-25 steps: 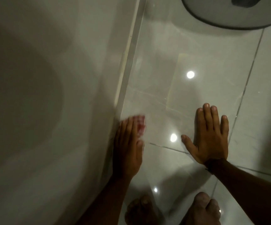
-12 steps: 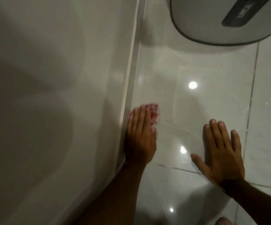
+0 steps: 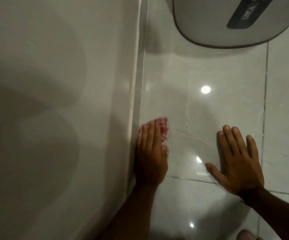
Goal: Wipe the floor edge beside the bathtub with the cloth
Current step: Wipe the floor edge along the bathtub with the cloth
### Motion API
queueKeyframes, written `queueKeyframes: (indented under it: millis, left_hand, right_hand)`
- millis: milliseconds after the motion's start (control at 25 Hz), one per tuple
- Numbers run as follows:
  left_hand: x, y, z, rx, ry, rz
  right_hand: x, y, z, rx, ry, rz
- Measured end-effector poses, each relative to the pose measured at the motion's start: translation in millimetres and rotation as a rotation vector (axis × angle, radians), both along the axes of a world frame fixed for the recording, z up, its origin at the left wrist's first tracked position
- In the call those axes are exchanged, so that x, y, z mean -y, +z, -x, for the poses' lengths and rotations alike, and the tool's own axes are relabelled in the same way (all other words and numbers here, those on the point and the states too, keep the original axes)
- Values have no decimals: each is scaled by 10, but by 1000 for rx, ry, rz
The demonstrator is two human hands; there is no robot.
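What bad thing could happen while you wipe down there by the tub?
1. The right hand leans flat on the shiny pale floor tiles; if they are wet, it might slip.
2. The small red-and-white checked cloth lies mostly under the left hand, so it may slide out or miss the seam beside the white bathtub side.
3. The grey round object ahead might block the wipe further along.

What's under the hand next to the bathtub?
A red checked cloth lies under the left hand, flat on the floor. Only its far end shows; the hand covers the rest.
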State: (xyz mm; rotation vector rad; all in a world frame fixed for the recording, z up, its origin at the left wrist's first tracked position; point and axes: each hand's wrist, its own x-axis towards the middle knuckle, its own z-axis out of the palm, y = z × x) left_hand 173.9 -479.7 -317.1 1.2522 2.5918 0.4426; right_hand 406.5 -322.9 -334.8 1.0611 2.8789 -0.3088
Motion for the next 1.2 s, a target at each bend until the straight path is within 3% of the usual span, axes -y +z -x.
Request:
queueKeyframes:
  millis: [200, 520, 640, 800, 1040, 1200]
  left_hand:
    - [551, 35, -321, 23, -18, 53]
    - [-1049, 14, 742, -35, -87, -56]
    - [-1242, -20, 844, -24, -44, -63]
    - [-671, -12, 421, -66, -12, -75]
    - [653, 134, -424, 18, -31, 131]
    - [569, 177, -309, 23, -102, 161]
  right_hand:
    - [-5, -25, -15, 2, 10, -2]
    - [10, -1, -3, -5, 6, -4]
    - [10, -13, 2, 2, -1, -4]
    - [9, 2, -3, 17, 1, -7]
    - [7, 11, -5, 24, 20, -28]
    - [11, 38, 0, 14, 14, -30]
